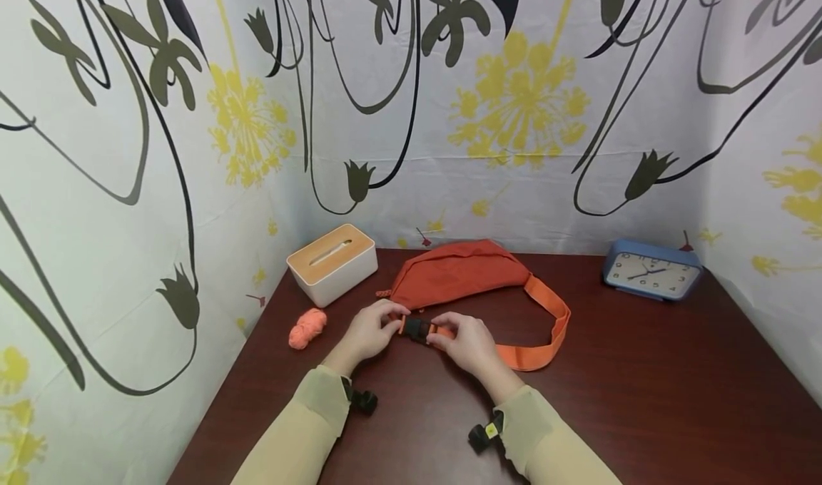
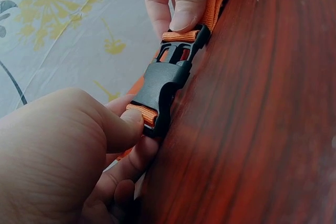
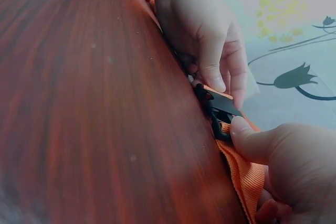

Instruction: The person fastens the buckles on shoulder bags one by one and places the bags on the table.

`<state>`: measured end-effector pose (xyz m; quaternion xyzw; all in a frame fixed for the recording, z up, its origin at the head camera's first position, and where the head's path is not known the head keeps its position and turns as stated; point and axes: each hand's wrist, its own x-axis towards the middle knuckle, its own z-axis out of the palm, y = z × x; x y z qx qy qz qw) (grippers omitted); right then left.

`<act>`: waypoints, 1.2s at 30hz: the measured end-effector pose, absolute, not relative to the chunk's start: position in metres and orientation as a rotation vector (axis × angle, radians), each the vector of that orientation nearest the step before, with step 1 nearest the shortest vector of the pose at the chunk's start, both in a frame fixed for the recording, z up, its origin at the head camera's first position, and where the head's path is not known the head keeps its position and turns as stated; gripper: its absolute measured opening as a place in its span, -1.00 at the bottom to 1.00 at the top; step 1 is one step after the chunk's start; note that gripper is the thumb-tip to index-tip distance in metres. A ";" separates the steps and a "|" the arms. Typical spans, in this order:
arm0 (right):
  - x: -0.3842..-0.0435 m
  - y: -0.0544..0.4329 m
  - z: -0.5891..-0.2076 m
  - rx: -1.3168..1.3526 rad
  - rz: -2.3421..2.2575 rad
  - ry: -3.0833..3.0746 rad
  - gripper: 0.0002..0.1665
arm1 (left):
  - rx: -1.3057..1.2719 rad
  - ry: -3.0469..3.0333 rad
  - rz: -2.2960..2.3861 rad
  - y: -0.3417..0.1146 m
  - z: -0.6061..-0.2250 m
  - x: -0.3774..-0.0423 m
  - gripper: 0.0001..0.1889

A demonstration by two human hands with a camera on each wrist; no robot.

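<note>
Both hands pinch a black side-release buckle (image 2: 163, 85) just in front of an orange waist bag (image 1: 459, 274). My left hand (image 1: 372, 330) holds the socket half at its webbing end, thumb on top. At the other end, my right hand (image 1: 467, 342) grips the pronged half, its thumb on the frame in the right wrist view. The prongs sit in the socket, with a short stretch of them showing between the halves in the left wrist view. From the right hand, the orange strap (image 1: 529, 356) loops round to the bag's right end.
Left of the bag stands a white tissue box (image 1: 337, 267) with a wooden lid. A coral yarn skein (image 1: 307, 328) lies in front of it, beside the left forearm. At the back right is a blue clock (image 1: 651, 271). Patterned cloth walls (image 1: 411, 128) enclose the dark table (image 1: 642, 385).
</note>
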<state>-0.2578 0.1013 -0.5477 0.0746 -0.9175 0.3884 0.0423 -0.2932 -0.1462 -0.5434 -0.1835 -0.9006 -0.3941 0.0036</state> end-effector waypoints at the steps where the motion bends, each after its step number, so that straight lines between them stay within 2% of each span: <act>1: -0.258 0.101 -0.548 0.226 1.189 -2.808 -0.68 | -0.577 -2.823 -1.232 -0.146 -0.543 -0.293 -0.74; 22: -0.260 0.094 -0.545 0.199 1.183 -2.808 -0.62 | -0.529 -2.832 -1.247 -0.146 -0.541 -0.294 -0.73; 36: -0.263 0.091 -0.545 0.174 1.196 -2.811 -0.67 | -0.494 -2.842 -1.223 -0.145 -0.542 -0.295 -0.72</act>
